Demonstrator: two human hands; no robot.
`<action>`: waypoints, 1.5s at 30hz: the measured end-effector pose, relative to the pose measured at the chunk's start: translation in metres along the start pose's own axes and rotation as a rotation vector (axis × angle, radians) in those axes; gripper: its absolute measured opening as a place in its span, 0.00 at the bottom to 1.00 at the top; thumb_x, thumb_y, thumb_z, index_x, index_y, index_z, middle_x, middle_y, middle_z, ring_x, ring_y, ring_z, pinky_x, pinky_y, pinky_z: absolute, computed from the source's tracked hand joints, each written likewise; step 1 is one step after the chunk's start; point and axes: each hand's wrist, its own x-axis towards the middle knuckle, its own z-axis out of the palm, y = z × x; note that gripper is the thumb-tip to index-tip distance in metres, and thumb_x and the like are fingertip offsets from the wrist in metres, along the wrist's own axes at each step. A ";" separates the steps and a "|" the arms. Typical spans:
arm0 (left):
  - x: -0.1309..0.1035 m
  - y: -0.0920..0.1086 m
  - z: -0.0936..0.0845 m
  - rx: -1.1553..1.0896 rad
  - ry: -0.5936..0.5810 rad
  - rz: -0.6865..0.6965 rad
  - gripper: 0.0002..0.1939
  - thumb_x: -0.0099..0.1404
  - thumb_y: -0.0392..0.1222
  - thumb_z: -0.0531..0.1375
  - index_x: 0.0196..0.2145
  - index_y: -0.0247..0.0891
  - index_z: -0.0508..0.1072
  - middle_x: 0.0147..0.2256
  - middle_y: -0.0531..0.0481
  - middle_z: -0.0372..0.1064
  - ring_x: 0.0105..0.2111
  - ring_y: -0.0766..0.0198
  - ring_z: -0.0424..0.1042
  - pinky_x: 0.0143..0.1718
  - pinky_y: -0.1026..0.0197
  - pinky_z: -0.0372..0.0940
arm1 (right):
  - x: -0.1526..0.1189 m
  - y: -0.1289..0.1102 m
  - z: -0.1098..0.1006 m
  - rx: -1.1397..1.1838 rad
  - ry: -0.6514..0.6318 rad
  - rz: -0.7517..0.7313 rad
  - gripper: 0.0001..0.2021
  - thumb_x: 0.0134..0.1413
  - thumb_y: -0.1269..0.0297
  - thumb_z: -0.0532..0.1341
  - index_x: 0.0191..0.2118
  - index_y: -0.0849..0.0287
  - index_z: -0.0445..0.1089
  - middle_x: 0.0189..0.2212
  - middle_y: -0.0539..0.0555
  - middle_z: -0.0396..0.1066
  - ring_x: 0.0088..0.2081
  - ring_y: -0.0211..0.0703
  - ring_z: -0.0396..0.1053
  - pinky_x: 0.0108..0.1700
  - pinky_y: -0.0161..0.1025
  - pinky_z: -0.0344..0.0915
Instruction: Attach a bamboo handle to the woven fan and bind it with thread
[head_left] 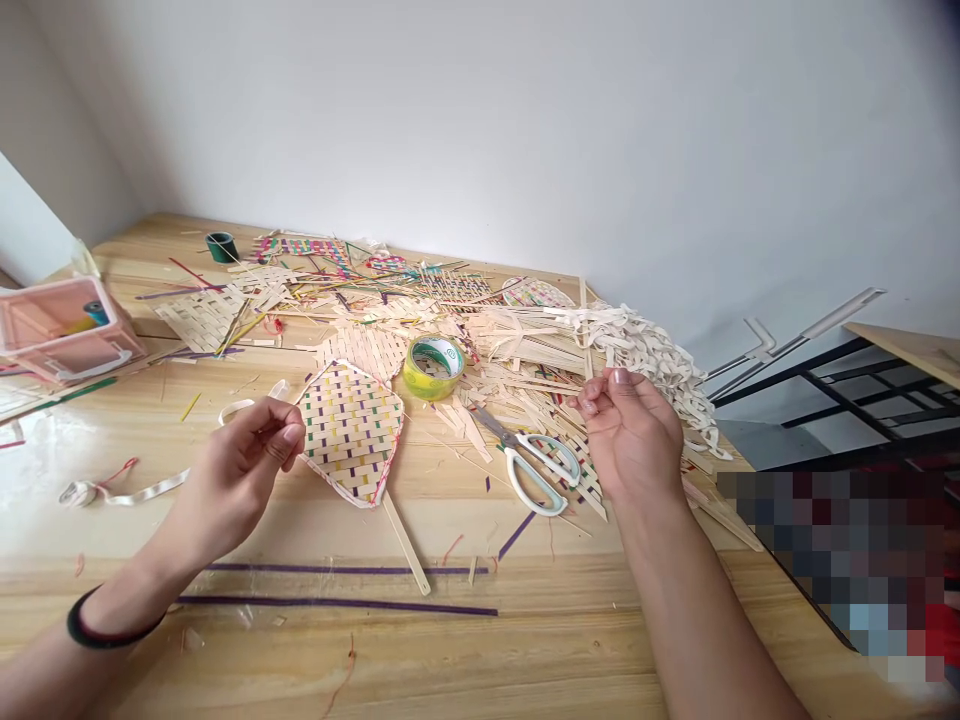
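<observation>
My left hand (251, 465) is closed in a pinch at the left edge of a small woven fan (352, 430). Its fingertips overlap that edge, and whatever they hold is hidden. The fan has a purple, green and yellow checkered weave, white edging with red stitching, and a flat strip handle (406, 545) slanting toward me. My right hand (634, 425), raised beside the scissors, has thumb and fingers pressed together; anything between them is too small to make out. White-handled scissors (536, 470) lie with blades pointing away. Behind the fan rests a roll of clear yellowish tape (433, 368).
Two purple strips (337, 604) lie taped across the front. White ribbon (150, 492) trails at left, near a pink plastic box (67, 330). Loose bamboo strips (517, 340) and white braided cord (645, 350) pile up behind. A green spool (221, 247) stands farther back.
</observation>
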 end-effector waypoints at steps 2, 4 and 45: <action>0.000 0.001 0.000 -0.003 0.002 -0.014 0.21 0.73 0.61 0.66 0.32 0.42 0.73 0.25 0.54 0.66 0.27 0.62 0.66 0.28 0.61 0.65 | 0.001 0.003 -0.001 -0.018 0.014 -0.015 0.23 0.49 0.49 0.83 0.32 0.56 0.73 0.26 0.46 0.72 0.29 0.36 0.68 0.36 0.36 0.76; 0.000 0.002 0.000 -0.007 0.008 -0.021 0.20 0.72 0.60 0.67 0.32 0.42 0.74 0.25 0.53 0.66 0.27 0.61 0.66 0.27 0.61 0.65 | 0.001 0.004 -0.002 -0.019 0.019 -0.034 0.23 0.48 0.49 0.83 0.32 0.56 0.73 0.26 0.46 0.73 0.28 0.36 0.70 0.37 0.37 0.76; 0.021 -0.011 -0.038 0.001 0.321 -0.054 0.09 0.76 0.41 0.67 0.39 0.40 0.71 0.31 0.57 0.70 0.33 0.65 0.68 0.39 0.60 0.64 | 0.007 -0.008 -0.011 0.255 0.137 0.032 0.11 0.53 0.64 0.78 0.31 0.56 0.76 0.33 0.51 0.76 0.40 0.44 0.79 0.59 0.52 0.81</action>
